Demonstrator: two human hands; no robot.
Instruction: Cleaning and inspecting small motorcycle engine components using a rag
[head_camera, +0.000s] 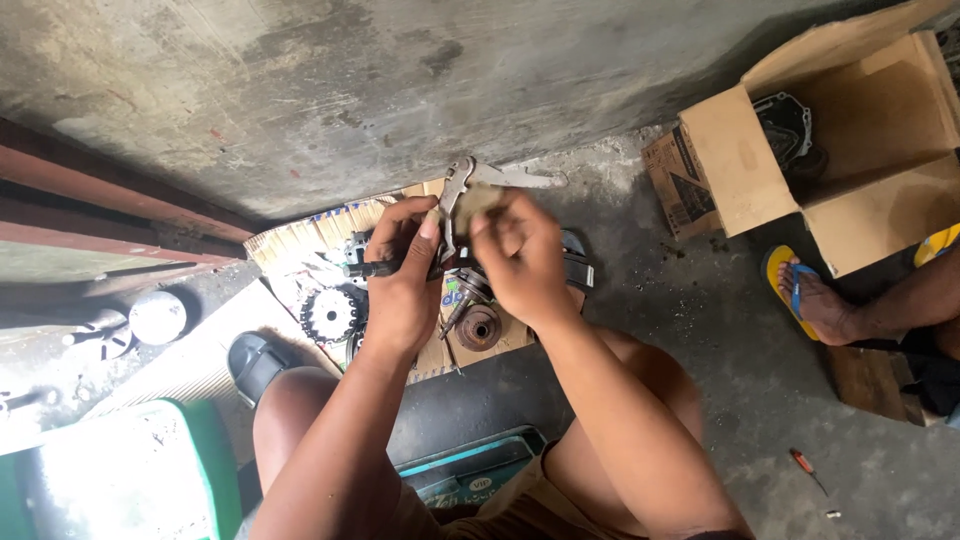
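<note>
My left hand (402, 285) gripping dark tool handle (372, 268), right hand (520, 262) pinching metal bracket (478, 190) at frame centre, above cardboard (440, 350). Bracket maybe slipping, falling among parts, because grip is only fingertips.

Stained grey concrete wall (380, 70) above gritty concrete floor (720, 340), open cardboard box (740, 170) at right, daylight.
</note>
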